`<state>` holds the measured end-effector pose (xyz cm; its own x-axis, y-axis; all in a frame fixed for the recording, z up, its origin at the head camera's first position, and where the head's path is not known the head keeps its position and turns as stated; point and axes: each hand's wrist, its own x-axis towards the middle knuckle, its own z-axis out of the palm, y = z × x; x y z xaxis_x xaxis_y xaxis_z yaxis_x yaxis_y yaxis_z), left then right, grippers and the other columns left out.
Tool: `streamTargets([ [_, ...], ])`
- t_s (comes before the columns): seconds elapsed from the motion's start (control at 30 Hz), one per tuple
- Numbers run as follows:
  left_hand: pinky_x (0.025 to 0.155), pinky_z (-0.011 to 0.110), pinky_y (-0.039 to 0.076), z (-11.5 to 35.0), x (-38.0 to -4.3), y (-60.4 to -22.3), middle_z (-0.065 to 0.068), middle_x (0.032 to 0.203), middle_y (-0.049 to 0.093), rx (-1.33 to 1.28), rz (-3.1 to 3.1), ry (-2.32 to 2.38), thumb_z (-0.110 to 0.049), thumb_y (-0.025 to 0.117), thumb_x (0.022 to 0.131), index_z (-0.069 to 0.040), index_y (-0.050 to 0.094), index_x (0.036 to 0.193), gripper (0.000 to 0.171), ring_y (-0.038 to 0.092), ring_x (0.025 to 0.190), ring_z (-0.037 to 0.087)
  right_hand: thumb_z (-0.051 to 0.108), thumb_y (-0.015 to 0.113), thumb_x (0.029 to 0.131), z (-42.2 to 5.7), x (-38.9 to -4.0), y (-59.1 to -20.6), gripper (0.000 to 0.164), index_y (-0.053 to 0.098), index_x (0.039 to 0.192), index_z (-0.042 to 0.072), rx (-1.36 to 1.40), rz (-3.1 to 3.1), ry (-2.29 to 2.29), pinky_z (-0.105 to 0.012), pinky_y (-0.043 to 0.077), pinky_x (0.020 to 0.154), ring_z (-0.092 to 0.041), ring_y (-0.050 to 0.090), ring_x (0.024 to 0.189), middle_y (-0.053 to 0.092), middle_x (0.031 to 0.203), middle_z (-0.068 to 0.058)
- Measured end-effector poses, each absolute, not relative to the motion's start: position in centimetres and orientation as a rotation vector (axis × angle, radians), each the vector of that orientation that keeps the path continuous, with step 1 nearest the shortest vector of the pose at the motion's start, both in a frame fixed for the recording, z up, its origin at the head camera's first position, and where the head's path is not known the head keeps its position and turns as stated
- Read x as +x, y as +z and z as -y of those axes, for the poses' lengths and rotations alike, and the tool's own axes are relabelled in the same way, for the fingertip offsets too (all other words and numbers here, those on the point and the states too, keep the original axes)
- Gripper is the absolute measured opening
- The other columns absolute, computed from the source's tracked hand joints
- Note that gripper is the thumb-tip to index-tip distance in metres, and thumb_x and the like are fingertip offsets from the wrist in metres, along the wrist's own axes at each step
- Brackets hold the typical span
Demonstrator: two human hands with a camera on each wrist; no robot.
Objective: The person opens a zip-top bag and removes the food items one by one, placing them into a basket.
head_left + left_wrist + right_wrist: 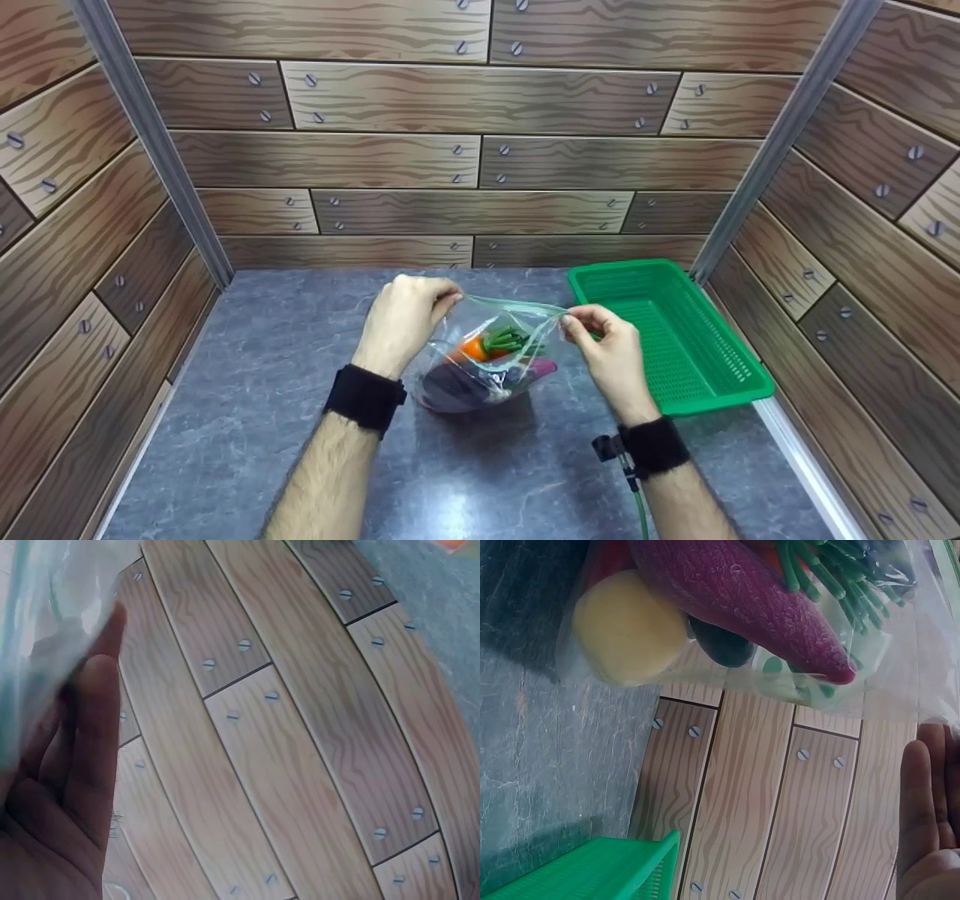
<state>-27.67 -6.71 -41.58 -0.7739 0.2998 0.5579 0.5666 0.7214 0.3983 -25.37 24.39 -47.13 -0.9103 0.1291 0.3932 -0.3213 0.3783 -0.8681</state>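
A clear zip-top plastic bag (551, 341) hangs between my hands, its mouth partly spread. My left hand (405, 319) pinches one end of the greenish zip edge; my right hand (609, 352) pinches the other. Inside the bag lie an orange carrot (474, 348) with green stalks and a dark purple eggplant (452, 388). The right wrist view also shows a purple sweet potato (742, 604), a pale yellow round item (630, 628) and a dark rounded one (721, 643) within it. In the left wrist view, the bag's film (45, 637) covers part of the fingers.
A green perforated basket (754, 394) stands at the right, just beyond my right hand. Wood-patterned walls (397, 161) enclose the grey marbled tabletop (277, 360) on the back and both sides. A green cable (642, 514) trails from the right wrist camera.
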Motion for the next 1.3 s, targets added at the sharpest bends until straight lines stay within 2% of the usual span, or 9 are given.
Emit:
streamTargets([
  [0.1,0.079,0.050,0.072,6.7,-27.5,-41.0,0.006,0.091,0.088,-0.679,2.419,-0.784,-0.019,0.081,0.111,-0.010,0.092,0.112,0.014,0.084,0.080,0.026,0.008,0.080,0.112,-24.0,-25.4,-47.3,0.010,0.084,0.115,0.000,0.162,2.279,1.520,-0.016,0.067,0.084,0.002,0.079,0.087,0.089,0.104,-0.018],
  [0.2,0.082,0.049,0.073,6.8,-27.3,-40.7,0.006,0.089,0.087,-0.672,2.368,-0.777,-0.018,0.081,0.111,-0.009,0.091,0.111,0.013,0.086,0.083,0.027,0.007,0.080,0.111,-23.5,-25.6,-47.6,0.009,0.084,0.115,0.000,0.157,2.307,1.499,-0.016,0.066,0.082,0.001,0.078,0.086,0.089,0.104,-0.018],
  [0.37,0.082,0.046,0.074,6.9,-27.2,-40.5,0.009,0.097,0.090,-0.659,2.316,-0.765,-0.016,0.081,0.112,-0.008,0.091,0.113,0.013,0.088,0.088,0.029,0.006,0.081,0.110,-22.6,-25.3,-48.2,0.008,0.083,0.114,-0.001,0.182,2.332,1.527,-0.018,0.067,0.081,-0.005,0.080,0.086,0.089,0.106,-0.017],
  [0.6,0.078,0.044,0.073,6.9,-27.1,-40.6,0.007,0.091,0.088,-0.655,2.308,-0.776,-0.017,0.079,0.113,-0.007,0.090,0.113,0.015,0.086,0.082,0.026,0.007,0.084,0.108,-23.1,-24.1,-48.6,0.010,0.084,0.117,0.002,0.271,2.434,1.541,-0.021,0.069,0.087,-0.008,0.082,0.095,0.089,0.109,-0.014],
  [0.7,0.079,0.043,0.073,6.9,-27.0,-40.6,0.009,0.094,0.089,-0.654,2.304,-0.779,-0.015,0.079,0.113,-0.007,0.090,0.112,0.014,0.087,0.084,0.027,0.009,0.086,0.106,-23.8,-23.5,-48.7,0.017,0.084,0.123,0.004,0.346,2.549,1.488,-0.028,0.070,0.097,-0.017,0.085,0.108,0.090,0.115,-0.011],
  [0.83,0.081,0.044,0.074,6.9,-27.0,-40.8,0.010,0.097,0.090,-0.650,2.308,-0.781,-0.014,0.079,0.113,-0.006,0.090,0.112,0.013,0.089,0.088,0.029,0.014,0.089,0.105,-24.4,-22.9,-49.2,0.029,0.081,0.132,0.007,0.473,2.707,1.467,-0.046,0.070,0.111,-0.033,0.084,0.127,0.088,0.130,-0.014],
  [0.97,0.081,0.044,0.073,7.1,-26.9,-40.9,0.008,0.094,0.089,-0.639,2.311,-0.798,-0.015,0.078,0.114,-0.006,0.090,0.113,0.014,0.087,0.086,0.027,0.020,0.090,0.105,-24.5,-22.7,-49.8,0.034,0.081,0.135,0.007,0.553,2.784,1.448,-0.056,0.068,0.114,-0.042,0.081,0.134,0.085,0.137,-0.017],
  [1.17,0.077,0.041,0.072,7.6,-26.6,-41.1,0.005,0.088,0.086,-0.620,2.330,-0.826,-0.016,0.077,0.114,-0.007,0.090,0.115,0.016,0.082,0.077,0.022,0.021,0.088,0.108,-24.1,-23.2,-50.5,0.027,0.084,0.131,0.007,0.530,2.789,1.375,-0.050,0.071,0.109,-0.039,0.085,0.127,0.088,0.130,-0.013],
  [1.3,0.080,0.041,0.073,7.8,-26.5,-41.3,0.007,0.092,0.088,-0.609,2.333,-0.829,-0.015,0.077,0.114,-0.006,0.090,0.116,0.016,0.085,0.081,0.024,0.020,0.086,0.109,-23.8,-24.2,-51.1,0.023,0.085,0.127,0.005,0.432,2.773,1.344,-0.049,0.072,0.104,-0.035,0.088,0.118,0.090,0.122,-0.012],
])
